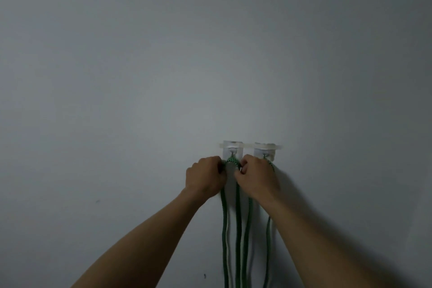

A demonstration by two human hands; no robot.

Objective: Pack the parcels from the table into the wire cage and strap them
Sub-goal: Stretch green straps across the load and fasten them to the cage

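Green elastic cords [238, 229] hang down a grey wall from two clear adhesive hooks. The left hook [232, 151] carries a cord loop at its top. My left hand [205, 176] grips that loop from the left side, fingers curled round it. My right hand [256, 177] pinches the same loop from the right. Another green cord [268, 241] hangs from the right hook [265, 151], partly hidden behind my right wrist. No parcels, table or wire cage are in view.
A bare grey wall [140, 77] fills the view. The cord strands run down past the bottom edge of the frame between my two forearms.
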